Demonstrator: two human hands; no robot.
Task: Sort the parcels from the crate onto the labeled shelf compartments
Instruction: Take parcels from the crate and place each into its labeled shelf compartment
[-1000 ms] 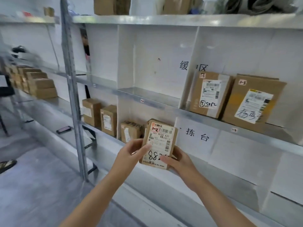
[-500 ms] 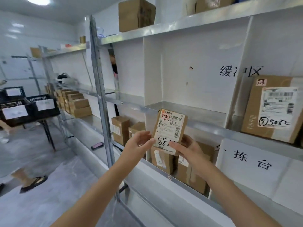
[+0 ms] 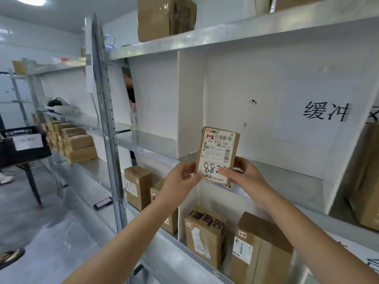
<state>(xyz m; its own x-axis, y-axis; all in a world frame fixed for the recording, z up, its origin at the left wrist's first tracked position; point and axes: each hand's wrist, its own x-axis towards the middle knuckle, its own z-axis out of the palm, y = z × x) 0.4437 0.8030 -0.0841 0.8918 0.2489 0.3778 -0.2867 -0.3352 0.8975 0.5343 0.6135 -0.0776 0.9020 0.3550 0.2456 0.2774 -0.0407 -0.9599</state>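
Gripping parcel [image 3: 217,154] at shelf [image 3: 287,181] edge.

Parcel [image 3: 218,148] upright between left hand [image 3: 181,180] and right hand [image 3: 247,177], in front of the middle shelf [image 3: 287,181] edge, in the compartment below one box [image 3: 205,236] left of a second box [image 3: 260,251], top box [image 3: 164,17] on the top shelf [image 3: 225,35], crate [image 3: 24,144] far left, stacked boxes [image 3: 75,144] just right of it

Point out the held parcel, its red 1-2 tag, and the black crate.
held parcel [image 3: 218,152], head view, middle of its printed label.
red 1-2 tag [image 3: 210,137], head view, centre of the tag.
black crate [image 3: 8,150], head view, dark front wall.
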